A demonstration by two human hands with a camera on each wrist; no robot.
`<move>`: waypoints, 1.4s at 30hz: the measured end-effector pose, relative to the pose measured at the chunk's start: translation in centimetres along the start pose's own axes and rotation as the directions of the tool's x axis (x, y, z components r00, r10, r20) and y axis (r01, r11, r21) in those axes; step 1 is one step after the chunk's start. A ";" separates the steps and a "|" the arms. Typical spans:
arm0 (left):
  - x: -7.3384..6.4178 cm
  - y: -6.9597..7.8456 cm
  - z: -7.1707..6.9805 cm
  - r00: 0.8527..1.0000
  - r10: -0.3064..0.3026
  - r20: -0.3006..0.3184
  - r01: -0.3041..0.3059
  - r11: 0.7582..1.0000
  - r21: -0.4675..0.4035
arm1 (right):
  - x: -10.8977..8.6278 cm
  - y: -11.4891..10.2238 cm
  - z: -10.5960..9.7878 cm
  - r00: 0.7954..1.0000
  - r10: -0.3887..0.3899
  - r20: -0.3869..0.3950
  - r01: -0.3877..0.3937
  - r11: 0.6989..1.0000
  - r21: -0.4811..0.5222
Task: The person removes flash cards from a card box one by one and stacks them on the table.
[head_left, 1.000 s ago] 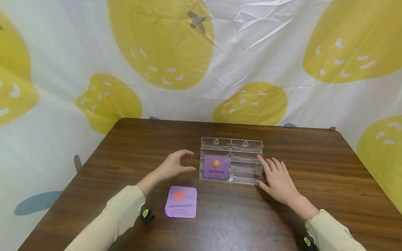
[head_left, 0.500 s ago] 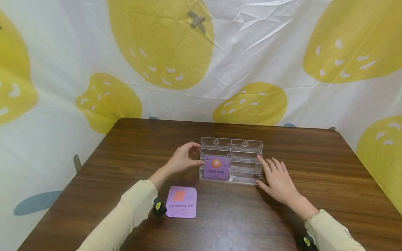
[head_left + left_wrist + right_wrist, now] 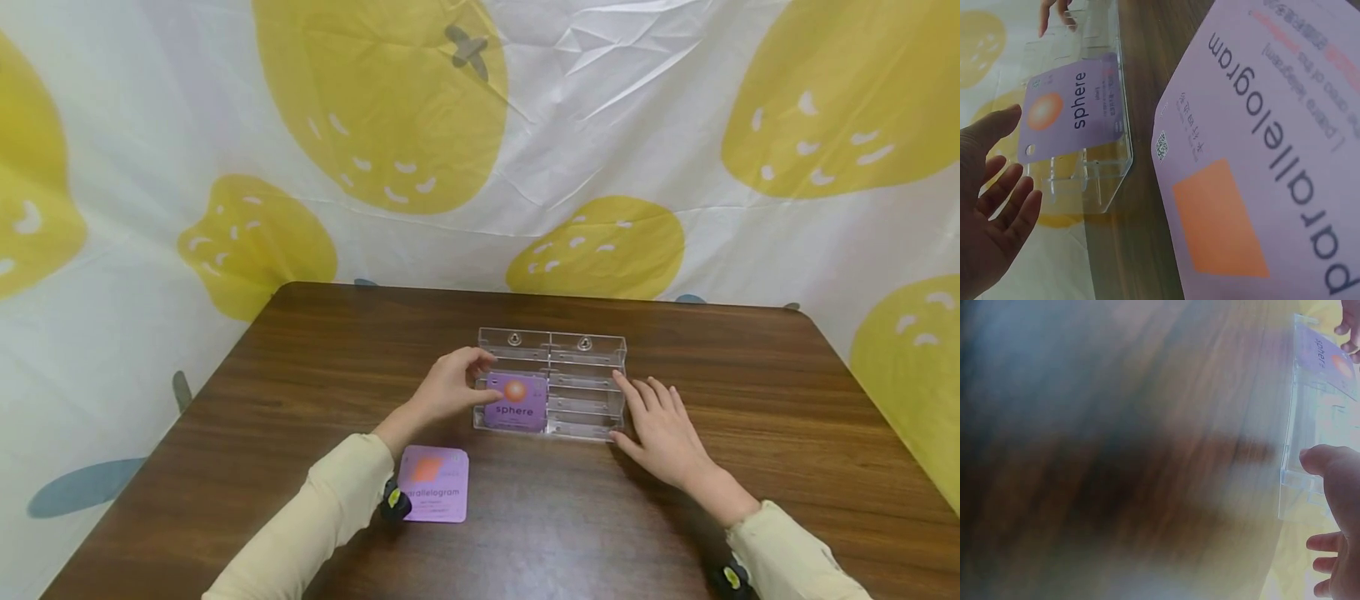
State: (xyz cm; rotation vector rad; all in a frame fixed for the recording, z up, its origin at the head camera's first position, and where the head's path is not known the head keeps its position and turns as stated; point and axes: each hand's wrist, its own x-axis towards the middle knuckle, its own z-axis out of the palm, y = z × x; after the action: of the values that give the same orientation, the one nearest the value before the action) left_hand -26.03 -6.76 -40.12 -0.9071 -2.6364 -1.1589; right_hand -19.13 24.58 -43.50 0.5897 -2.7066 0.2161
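Observation:
A clear plastic card holder (image 3: 586,406) with tiered pockets in two columns stands on the table. In its lower left pocket sits a purple "sphere" card (image 3: 517,414) with an orange ball. My left hand (image 3: 444,385) is at the holder's left side, thumb tip over the card's upper left edge in the head view. In the left wrist view, the thumb and spread fingers (image 3: 1013,200) are parted, with nothing between them. My right hand (image 3: 663,433) rests its fingertips along the holder's right side, fingers extended. A stack of purple cards (image 3: 442,502), "parallelogram" on top, lies under the left wrist.
The brown wooden table (image 3: 570,533) reaches back to a white curtain (image 3: 420,250) printed with yellow lemons. A small black wrist camera (image 3: 395,502) overlaps the stack's left edge in the head view.
My left hand has moved right and slightly up, from beside the holder to the sphere card's upper left edge. The right hand, holder and cards have stayed in place.

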 end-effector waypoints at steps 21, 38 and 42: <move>0.3 0.0 0.6 1.000 0.011 -0.013 -0.012 0.999 -0.040 | 0.0 0.1 0.0 1.000 0.008 0.011 -0.008 1.000 -0.010; 0.2 -0.6 0.2 1.000 0.024 -0.014 -0.024 1.000 0.013 | 0.0 0.1 0.0 1.000 0.014 0.023 -0.014 1.000 -0.003; 0.2 -0.9 0.3 1.000 0.011 -0.009 -0.010 0.999 0.032 | 0.0 0.0 0.0 1.000 0.013 0.023 -0.013 1.000 -0.003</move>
State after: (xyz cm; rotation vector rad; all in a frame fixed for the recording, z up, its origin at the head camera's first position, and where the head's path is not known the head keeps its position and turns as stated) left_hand -26.70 -6.94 -40.80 -0.9065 -2.6319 -1.1123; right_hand -19.11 24.63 -43.51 0.5775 -2.7328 0.2098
